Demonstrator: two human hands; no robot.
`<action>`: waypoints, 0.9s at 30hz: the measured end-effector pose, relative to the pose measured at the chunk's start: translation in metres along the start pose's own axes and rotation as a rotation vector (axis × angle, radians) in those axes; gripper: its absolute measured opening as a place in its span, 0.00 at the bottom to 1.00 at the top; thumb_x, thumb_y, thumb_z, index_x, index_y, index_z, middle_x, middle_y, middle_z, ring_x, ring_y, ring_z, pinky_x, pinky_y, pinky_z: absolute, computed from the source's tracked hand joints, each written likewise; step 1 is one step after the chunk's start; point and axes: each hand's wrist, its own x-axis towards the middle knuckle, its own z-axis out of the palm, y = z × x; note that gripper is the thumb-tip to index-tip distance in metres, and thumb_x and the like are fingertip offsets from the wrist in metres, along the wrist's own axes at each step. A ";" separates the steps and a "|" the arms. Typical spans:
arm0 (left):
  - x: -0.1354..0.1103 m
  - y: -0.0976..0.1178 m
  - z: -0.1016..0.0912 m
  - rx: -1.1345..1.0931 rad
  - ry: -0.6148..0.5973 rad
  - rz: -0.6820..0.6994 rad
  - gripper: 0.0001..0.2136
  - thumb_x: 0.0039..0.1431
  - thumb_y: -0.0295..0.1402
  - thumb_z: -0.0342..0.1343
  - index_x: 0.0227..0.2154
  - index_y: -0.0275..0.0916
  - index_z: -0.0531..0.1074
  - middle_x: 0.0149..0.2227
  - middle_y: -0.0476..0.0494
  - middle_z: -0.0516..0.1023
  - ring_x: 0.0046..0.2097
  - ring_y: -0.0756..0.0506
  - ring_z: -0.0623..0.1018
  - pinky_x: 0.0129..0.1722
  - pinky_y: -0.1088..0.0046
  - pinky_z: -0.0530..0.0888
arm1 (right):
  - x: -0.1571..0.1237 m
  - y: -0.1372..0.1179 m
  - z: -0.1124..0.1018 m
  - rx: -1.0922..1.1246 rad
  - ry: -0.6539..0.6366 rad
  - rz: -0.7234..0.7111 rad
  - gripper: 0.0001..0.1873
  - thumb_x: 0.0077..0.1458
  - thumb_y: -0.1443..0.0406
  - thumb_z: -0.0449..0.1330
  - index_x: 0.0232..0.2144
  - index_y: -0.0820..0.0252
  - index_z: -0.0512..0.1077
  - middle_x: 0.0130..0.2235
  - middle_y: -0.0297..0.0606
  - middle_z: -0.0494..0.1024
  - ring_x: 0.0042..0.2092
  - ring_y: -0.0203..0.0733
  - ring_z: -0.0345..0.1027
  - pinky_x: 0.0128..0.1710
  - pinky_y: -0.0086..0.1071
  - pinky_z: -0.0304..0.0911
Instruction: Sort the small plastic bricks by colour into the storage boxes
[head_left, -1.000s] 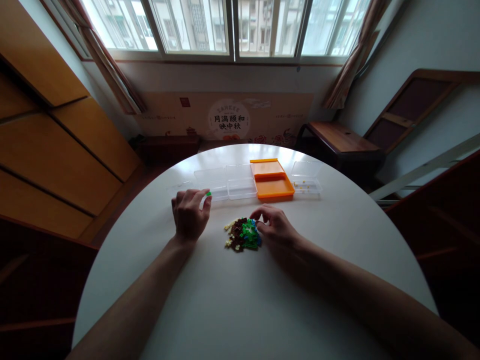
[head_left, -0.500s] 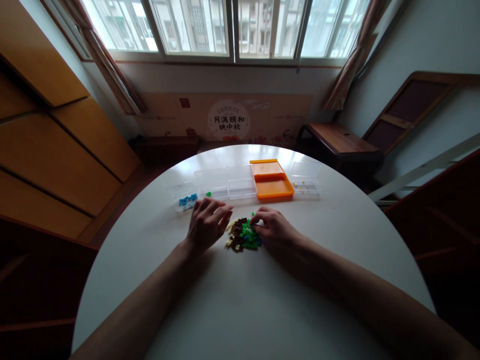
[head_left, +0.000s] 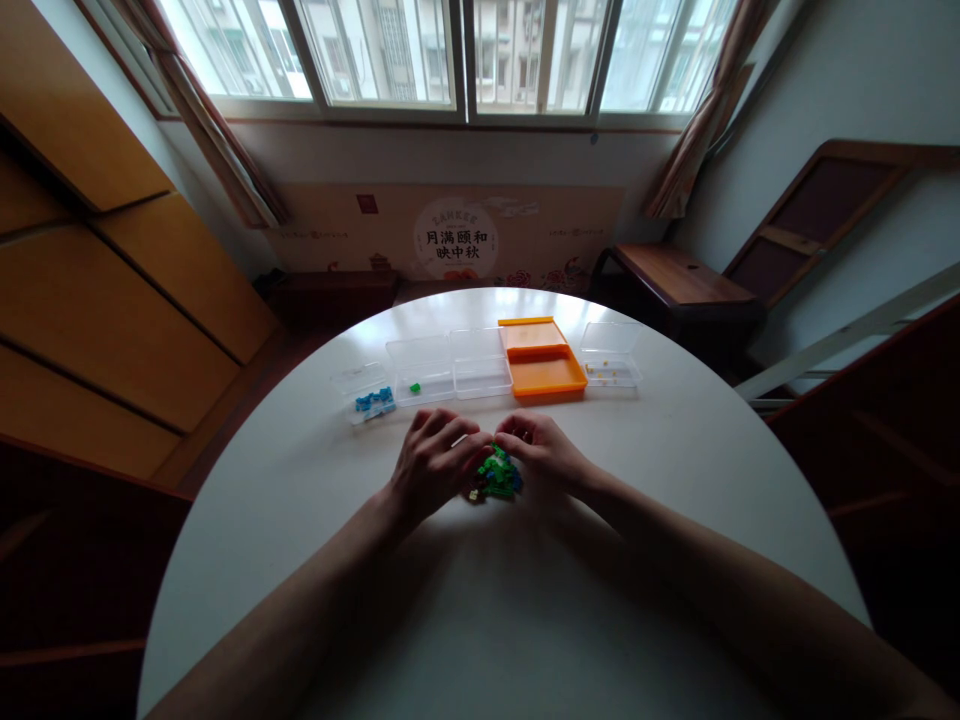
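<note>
Orange box [head_left: 546, 373]: stands open at the far side of the white table [head_left: 270, 520]; it is the landmark for every place below.
Brick pile [head_left: 498, 478]: on the table, nearer the wearer than the orange box and a little to its left; green bricks show most, with some blue, brown and cream, partly hidden by the hands.
Green brick [head_left: 415, 388]: a second ago between the left fingertips, now lying in the second transparent box [head_left: 441, 386] left of the orange box; it is apart from the pile.
Blue bricks [head_left: 374, 401]: in the third box to the left of the orange box, now uncovered by the hand.
Left hand [head_left: 435, 455]: has come back to the pile, knuckles up, wrist bent inward, fingers curled close together.
Right hand [head_left: 546, 448]: has stayed at the pile below the orange box, thumb and forefinger drawn together, meeting the left fingertips.
Fingertips: whether either hand pinches a brick, I cannot tell.
</note>
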 end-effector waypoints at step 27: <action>-0.017 -0.055 0.005 0.312 0.176 -0.467 0.07 0.61 0.34 0.54 0.35 0.40 0.76 0.31 0.45 0.77 0.37 0.43 0.70 0.37 0.64 0.61 | -0.005 0.007 0.000 0.043 0.110 0.049 0.08 0.49 0.68 0.58 0.33 0.62 0.75 0.29 0.34 0.74 0.30 0.33 0.63 0.31 0.27 0.60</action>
